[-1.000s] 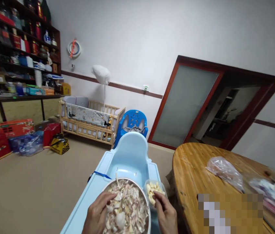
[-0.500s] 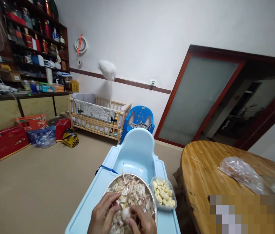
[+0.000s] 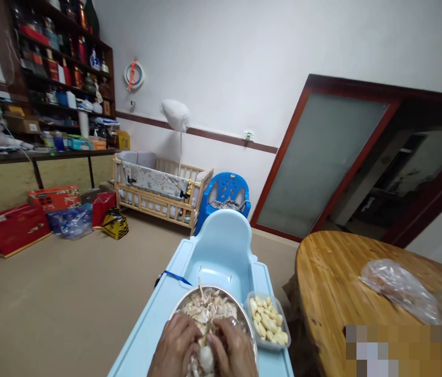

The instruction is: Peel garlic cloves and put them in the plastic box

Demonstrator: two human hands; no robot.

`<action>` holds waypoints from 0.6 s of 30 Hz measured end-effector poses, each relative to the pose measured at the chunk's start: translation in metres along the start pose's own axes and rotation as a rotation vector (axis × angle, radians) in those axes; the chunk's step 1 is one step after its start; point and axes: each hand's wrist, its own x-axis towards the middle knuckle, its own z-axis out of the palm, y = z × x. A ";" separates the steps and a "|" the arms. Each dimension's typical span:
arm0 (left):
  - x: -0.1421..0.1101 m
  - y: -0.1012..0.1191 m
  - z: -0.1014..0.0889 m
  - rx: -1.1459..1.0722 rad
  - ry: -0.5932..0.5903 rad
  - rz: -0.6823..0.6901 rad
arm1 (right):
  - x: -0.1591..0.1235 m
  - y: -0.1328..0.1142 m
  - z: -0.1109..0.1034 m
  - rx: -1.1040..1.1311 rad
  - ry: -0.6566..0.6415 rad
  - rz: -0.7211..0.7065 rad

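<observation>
My left hand [image 3: 177, 343] and my right hand [image 3: 235, 346] meet over a round metal bowl [image 3: 250, 330] heaped with papery garlic skins [image 3: 208, 309]. Between their fingertips is a whitish garlic clove [image 3: 206, 359], pinched from both sides with thumbs and fingers bent inward. A ring shows on a finger of the right hand. Just right of the bowl stands a clear plastic container [image 3: 286, 343] of peeled garlic cloves [image 3: 268, 319]. A thin pale stalk [image 3: 201, 287] pokes up at the bowl's far rim.
Bowl and container rest on the tray of a light blue child's chair [image 3: 142, 335]. To the right is a round wooden table [image 3: 330, 272] with a crumpled plastic bag [image 3: 397, 285]. Beyond stand a blue chair [image 3: 230, 183] and a wooden crib [image 3: 154, 201].
Both hands have drawn closer together around the garlic clove, and the left fingers have curled in. The whole view has shifted slightly, so things sit a little lower and further right.
</observation>
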 end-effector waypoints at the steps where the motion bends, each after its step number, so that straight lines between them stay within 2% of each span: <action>1: 0.000 -0.001 0.002 0.012 -0.010 0.003 | 0.004 -0.002 -0.002 -0.020 -0.037 0.003; 3: 0.001 -0.002 0.006 0.036 -0.008 0.001 | 0.011 -0.006 -0.003 -0.042 -0.092 0.006; 6: 0.002 -0.004 0.010 0.056 0.009 0.002 | 0.017 -0.008 -0.003 -0.031 -0.100 0.035; 13: 0.012 -0.005 0.007 -0.001 0.045 0.055 | 0.024 -0.001 -0.004 0.090 -0.016 0.096; 18: 0.014 -0.003 0.012 -0.044 0.102 0.071 | 0.023 0.013 0.010 0.167 0.093 0.074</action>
